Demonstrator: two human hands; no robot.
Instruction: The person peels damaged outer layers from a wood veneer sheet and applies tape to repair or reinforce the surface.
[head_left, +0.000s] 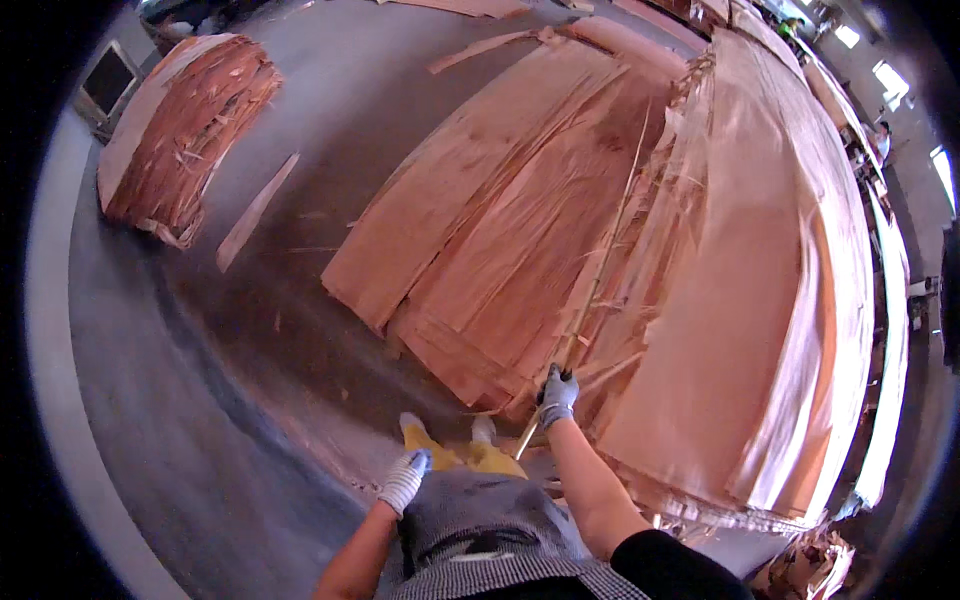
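Here, a long thin pale wooden stick (590, 285) is being gripped at its lower end by the gloved right hand (557, 397), the fingers clenched around it. Its long axis is running up and away from the person, slightly rightward, along the seam between the flat reddish veneer sheets (500, 230) on the grey concrete floor (200, 430) and the taller veneer stack (760, 300). The gloved left hand (405, 480) is being held low, loosely curled, holding nothing, farther from the stick.

Veneer sheets (500, 230) lie spread on the floor (200, 440) at frame centre, beside a taller veneer stack (760, 280) at right. A separate veneer pile (185, 130) sits upper left, with a loose strip (257, 212) between.
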